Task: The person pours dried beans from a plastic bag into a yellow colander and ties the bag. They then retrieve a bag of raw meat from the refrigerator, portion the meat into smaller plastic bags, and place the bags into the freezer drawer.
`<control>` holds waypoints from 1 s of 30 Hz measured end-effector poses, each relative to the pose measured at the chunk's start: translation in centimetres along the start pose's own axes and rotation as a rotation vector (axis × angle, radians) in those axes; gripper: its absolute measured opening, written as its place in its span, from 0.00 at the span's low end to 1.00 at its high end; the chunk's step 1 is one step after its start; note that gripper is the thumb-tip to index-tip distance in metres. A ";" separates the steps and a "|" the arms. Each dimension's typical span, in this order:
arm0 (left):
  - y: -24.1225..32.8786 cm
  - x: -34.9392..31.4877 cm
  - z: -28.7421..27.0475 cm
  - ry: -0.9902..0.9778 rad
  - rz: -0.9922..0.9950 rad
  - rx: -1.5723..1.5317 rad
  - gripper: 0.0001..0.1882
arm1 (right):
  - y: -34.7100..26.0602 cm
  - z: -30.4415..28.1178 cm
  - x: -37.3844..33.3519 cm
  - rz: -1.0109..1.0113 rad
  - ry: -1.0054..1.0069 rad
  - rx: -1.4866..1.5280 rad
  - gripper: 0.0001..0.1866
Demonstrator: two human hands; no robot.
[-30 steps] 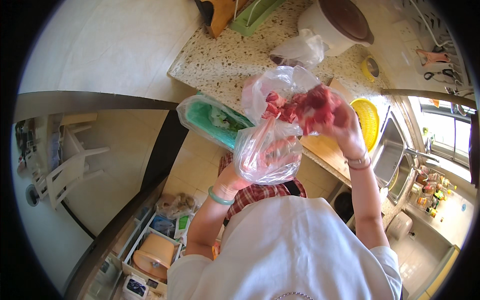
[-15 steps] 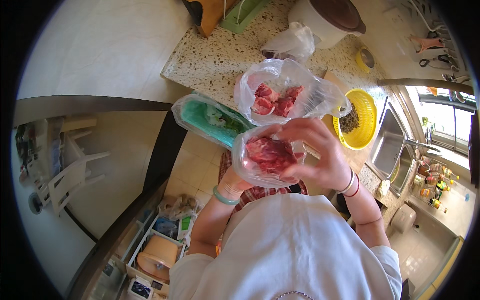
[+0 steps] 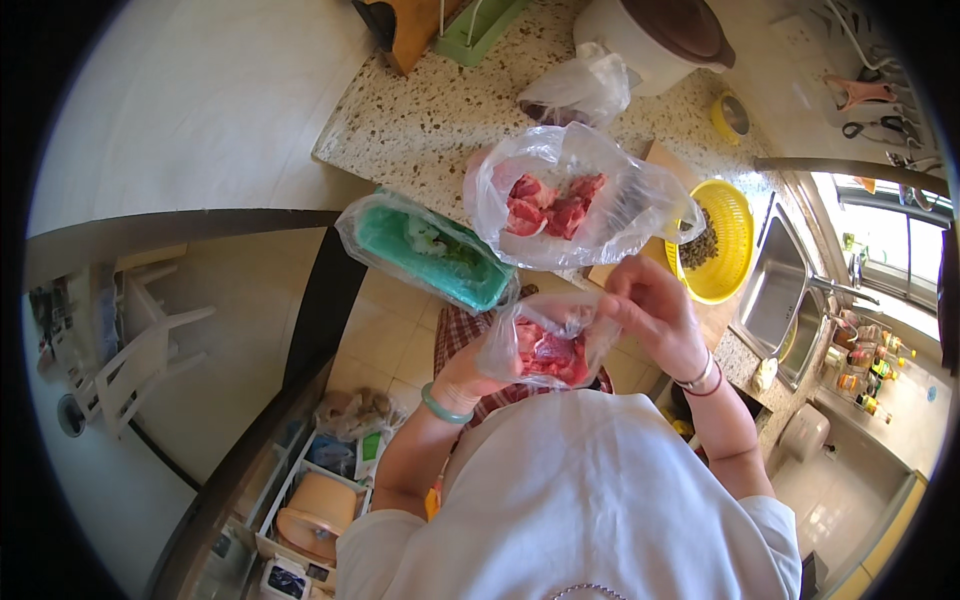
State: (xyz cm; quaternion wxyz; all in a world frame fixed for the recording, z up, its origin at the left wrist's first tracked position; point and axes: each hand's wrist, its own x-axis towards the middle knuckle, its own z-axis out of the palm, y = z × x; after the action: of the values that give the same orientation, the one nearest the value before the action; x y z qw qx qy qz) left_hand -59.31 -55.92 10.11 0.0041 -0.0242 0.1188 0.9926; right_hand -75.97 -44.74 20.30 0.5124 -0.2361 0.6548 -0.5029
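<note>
My left hand (image 3: 470,376) is wrapped round the side of a clear plastic bag (image 3: 535,315), held up close to my body. Inside that bag lies a chunk of raw red meat (image 3: 552,352). Thumb and fingers of my right hand (image 3: 655,312) pinch the bag's rim on the right. Just beyond, on the counter, a larger open plastic bag (image 3: 630,215) holds several pieces of raw meat (image 3: 555,204). To the left, a green tray (image 3: 385,232) in clear plastic sits at the counter's edge with something leafy and pale in it.
A yellow colander (image 3: 740,235) with small dark bits stands right of the bags, beside the sink (image 3: 770,285). Farther back are another tied plastic bag (image 3: 590,85), a white pot (image 3: 640,50) with a brown lid and a small yellow bowl (image 3: 731,118). An open drawer (image 3: 315,500) lies at lower left.
My right hand has come out of the small bag's mouth and now pinches its rim. The bag has moved down toward me, its plastic drawn up over the meat.
</note>
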 end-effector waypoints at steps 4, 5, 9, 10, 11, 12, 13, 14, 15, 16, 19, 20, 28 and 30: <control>1.0 -0.3 0.4 0.167 0.069 -0.027 0.34 | -2.0 -0.8 1.7 -0.056 0.047 -0.123 0.10; 1.2 -0.2 0.7 0.196 0.102 -0.052 0.34 | -2.5 -1.3 3.0 -0.053 0.081 -0.183 0.09; 0.6 -0.8 0.4 0.088 0.077 -0.199 0.33 | 3.5 -4.4 11.4 -0.435 0.063 -0.819 0.08; 0.7 -0.8 0.2 0.086 0.056 -0.216 0.32 | 4.7 -5.0 12.3 -0.447 -0.006 -0.990 0.09; 0.8 -1.0 0.0 0.139 0.034 -0.183 0.32 | 5.3 -5.0 12.3 -0.292 -0.099 -1.186 0.10; 0.8 -1.1 -0.1 0.192 0.010 -0.151 0.31 | 5.9 -4.9 12.0 -0.128 -0.193 -1.375 0.10; 0.7 -1.0 -0.3 0.177 0.027 -0.212 0.31 | 6.4 -4.8 11.5 0.045 -0.287 -1.557 0.11; 0.6 -1.1 -0.6 0.162 0.048 -0.279 0.30 | 6.2 -4.3 10.7 0.082 -0.314 -1.589 0.11; 0.4 -1.1 -0.7 0.146 0.066 -0.345 0.30 | 5.8 -3.8 9.8 0.122 -0.339 -1.620 0.11; 0.3 -1.3 -0.7 0.181 0.095 -0.279 0.37 | 5.7 -3.4 9.1 0.162 -0.364 -1.651 0.11; 0.3 -1.8 -1.3 0.252 0.023 -0.334 0.43 | 6.8 -3.6 8.7 0.089 -0.225 -1.591 0.12; 0.7 -1.5 -0.2 0.164 0.045 -0.445 0.32 | 6.7 -3.4 8.8 0.069 -0.140 -1.533 0.11; 0.7 -1.7 -0.1 0.233 0.081 -0.422 0.29 | 8.5 -2.2 11.8 -0.427 0.162 -1.264 0.14; 0.7 -1.7 0.0 0.227 0.085 -0.472 0.28 | 9.3 -1.3 12.7 -0.545 0.137 -1.257 0.17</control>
State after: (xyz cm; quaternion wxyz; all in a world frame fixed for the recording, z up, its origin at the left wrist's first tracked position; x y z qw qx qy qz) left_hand -57.60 -56.59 10.38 -0.0568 -0.1307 -0.1153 0.9831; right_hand -79.85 -51.18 6.40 0.0910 -0.6123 0.7704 -0.1524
